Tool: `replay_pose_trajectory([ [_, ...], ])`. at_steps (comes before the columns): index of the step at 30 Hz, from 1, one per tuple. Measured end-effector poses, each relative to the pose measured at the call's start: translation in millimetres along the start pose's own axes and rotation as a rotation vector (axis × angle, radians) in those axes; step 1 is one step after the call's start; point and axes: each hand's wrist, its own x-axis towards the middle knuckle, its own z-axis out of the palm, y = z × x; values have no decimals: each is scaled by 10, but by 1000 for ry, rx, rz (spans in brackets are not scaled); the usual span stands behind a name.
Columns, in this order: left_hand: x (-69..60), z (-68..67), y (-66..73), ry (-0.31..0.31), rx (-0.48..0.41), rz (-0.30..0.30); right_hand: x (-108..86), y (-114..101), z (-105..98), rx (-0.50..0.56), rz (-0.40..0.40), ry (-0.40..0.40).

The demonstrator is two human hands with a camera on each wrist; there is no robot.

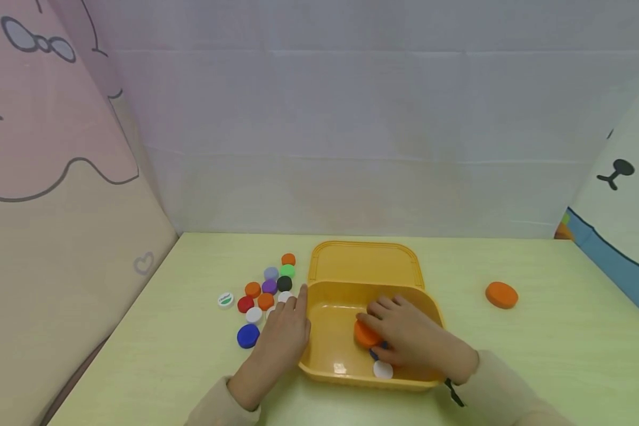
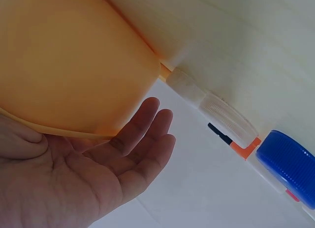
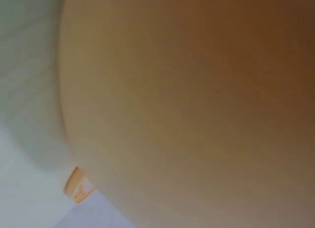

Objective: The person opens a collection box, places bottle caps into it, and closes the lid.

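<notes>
A yellow plastic box stands on the table, its inside facing up. My left hand holds its left rim, the thumb over the edge; in the left wrist view the other fingers curl loosely outside the wall. Inside the box, my right hand grips a large orange cap between fingers and thumb. A dark blue cap shows partly under that hand, and a white cap lies below it. The right wrist view is mostly filled by the box's blurred outer wall.
Left of the box lie several small bottle caps, among them a blue cap, a red cap and a black cap. Behind the box lies a yellow lid. Another orange cap lies to the right.
</notes>
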Motion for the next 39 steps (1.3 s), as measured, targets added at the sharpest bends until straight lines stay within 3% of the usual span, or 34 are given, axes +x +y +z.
replay_pose_trajectory([
  [9, -3, 5, -7, 2, -8, -5, 20, -27, -9, 17, 16, -54],
  [22, 4, 1, -9, -2, -4, 2, 18, -28, -1, 5, -4, -17],
  [39, 7, 4, -5, 0, -9, 0, 3, 52, -89, -18, 25, -51],
])
